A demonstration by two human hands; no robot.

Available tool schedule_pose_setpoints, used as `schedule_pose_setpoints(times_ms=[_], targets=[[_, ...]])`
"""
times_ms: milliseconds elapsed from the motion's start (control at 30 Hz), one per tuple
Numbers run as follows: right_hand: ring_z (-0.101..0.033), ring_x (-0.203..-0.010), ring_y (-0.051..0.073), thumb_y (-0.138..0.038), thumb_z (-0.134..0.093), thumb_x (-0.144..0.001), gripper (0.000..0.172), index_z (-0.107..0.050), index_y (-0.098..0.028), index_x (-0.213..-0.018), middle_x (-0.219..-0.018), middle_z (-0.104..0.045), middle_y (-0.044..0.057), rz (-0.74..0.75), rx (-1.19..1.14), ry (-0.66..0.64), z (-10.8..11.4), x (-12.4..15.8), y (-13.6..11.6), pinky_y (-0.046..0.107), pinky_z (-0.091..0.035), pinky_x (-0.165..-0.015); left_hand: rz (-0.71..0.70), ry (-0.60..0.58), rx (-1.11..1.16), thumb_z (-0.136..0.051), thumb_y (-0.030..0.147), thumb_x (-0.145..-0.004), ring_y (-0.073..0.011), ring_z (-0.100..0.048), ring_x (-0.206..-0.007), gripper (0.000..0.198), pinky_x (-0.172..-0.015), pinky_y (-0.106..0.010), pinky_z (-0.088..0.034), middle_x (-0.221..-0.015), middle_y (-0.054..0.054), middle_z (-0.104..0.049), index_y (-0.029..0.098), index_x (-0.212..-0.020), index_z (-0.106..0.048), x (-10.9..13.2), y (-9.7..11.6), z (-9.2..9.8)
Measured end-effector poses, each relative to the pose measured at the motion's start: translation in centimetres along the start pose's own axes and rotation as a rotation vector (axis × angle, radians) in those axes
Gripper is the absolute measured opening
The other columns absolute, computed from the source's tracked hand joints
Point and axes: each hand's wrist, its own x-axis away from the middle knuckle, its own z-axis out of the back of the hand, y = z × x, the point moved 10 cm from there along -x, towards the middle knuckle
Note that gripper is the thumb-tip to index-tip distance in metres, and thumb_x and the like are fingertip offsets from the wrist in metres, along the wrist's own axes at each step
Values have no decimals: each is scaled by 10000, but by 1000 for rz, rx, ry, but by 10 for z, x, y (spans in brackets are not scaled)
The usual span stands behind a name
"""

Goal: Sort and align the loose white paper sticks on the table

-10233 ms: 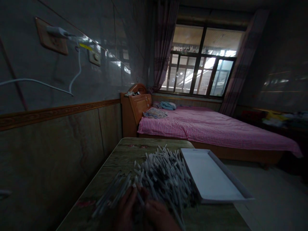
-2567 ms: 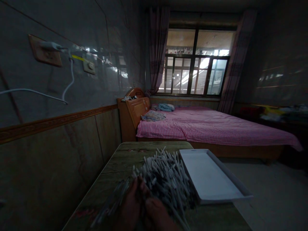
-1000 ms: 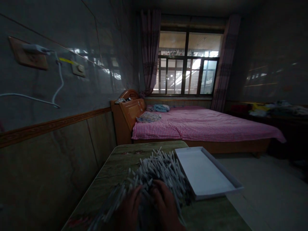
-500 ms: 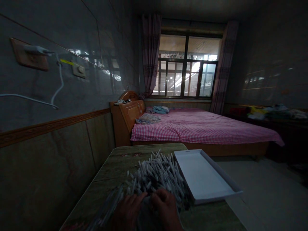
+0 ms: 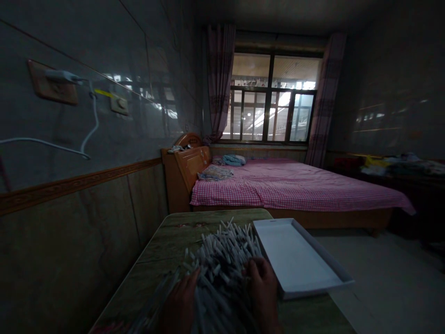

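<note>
A heap of thin, whitish tube-like sticks lies on the small table, many pointing up and away from me. My left hand is at the heap's left side, its fingers stretched forward against the sticks; nothing shows in its grip. At the right side of the heap, my right hand has its fingers curled in a pinch; whatever lies between the fingertips is too dark to make out. More slim clear pieces lie left of my left hand, blurred. A shallow white tray stands right of the heap.
The table has a greenish patterned top and sits beside a tiled wall. Beyond it is a bed with a pink checked cover and wooden headboard. A white charger with its cable hangs on the left wall.
My hands, close together over the near part of the heap before, have moved apart: the right one to the right and slightly up, the left slightly left. More sticks show between them.
</note>
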Motion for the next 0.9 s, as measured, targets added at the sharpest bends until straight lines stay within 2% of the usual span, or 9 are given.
schedule_pose_setpoints(times_ms=[100, 167, 367, 600, 700, 800, 900], targets=[[-693, -724, 240, -460, -540, -868, 266, -673, -234, -827, -767, -730, 43, 158, 139, -70, -10, 9, -12, 327, -520, -675, -30, -114, -90, -301, -32, -838, -247, -757, -1066, 699, -886, -366, -585, -1206, -107, -801, 256, -1336, -698, -2, 9, -4], [-707, -763, 238, -447, -514, -906, 281, -694, -232, -891, -826, -749, 54, 215, 182, -126, -18, 16, -16, 324, -522, -700, -45, -143, -120, -310, -24, -849, -255, -755, -1072, 682, -897, -376, -587, -1214, -110, -798, 250, -1342, -694, -1, 13, -4], [-719, -820, 235, -442, -506, -938, 291, -710, -235, -938, -880, -760, 58, 260, 206, -143, -21, 24, -19, 327, -535, -767, -74, -17, -114, -339, -40, -839, -243, -756, -1053, 677, -920, -373, -588, -1163, -66, -817, 295, -1266, -742, -1, 15, -1], [-698, -765, 225, -442, -508, -912, 290, -707, -233, -892, -822, -743, 43, 240, 169, -187, -24, 21, -33, 307, -524, -714, -28, -42, 16, -308, -69, -797, -201, -689, -1209, 737, -1023, -355, -533, -1325, -101, -742, 247, -1343, -688, -7, 11, -12], [-686, -723, 213, -364, -512, -885, 231, -696, -225, -866, -777, -727, 20, 231, 197, -315, -26, 15, -51, 283, -493, -650, -67, -22, 104, -296, -39, -827, -197, -669, -1249, 694, -1060, -363, -520, -1348, -106, -729, 214, -1345, -683, -7, 10, -13], [-672, -670, 198, -215, -541, -755, 170, -709, -231, -773, -694, -714, -10, 247, 374, -526, -24, 19, -71, 257, -431, -606, -83, 25, 157, -331, 25, -857, -209, -686, -1221, 621, -1066, -381, -521, -1336, -89, -736, 228, -1316, -696, -6, 7, -7], [-698, -672, 193, -91, -510, -670, 322, -767, -266, -751, -715, -756, -17, 340, 608, -744, -15, 39, -75, 243, -363, -567, -36, 117, 198, -382, 127, -888, -244, -720, -1147, 502, -1018, -407, -545, -1251, -100, -771, 248, -1224, -735, -8, -1, 6]])
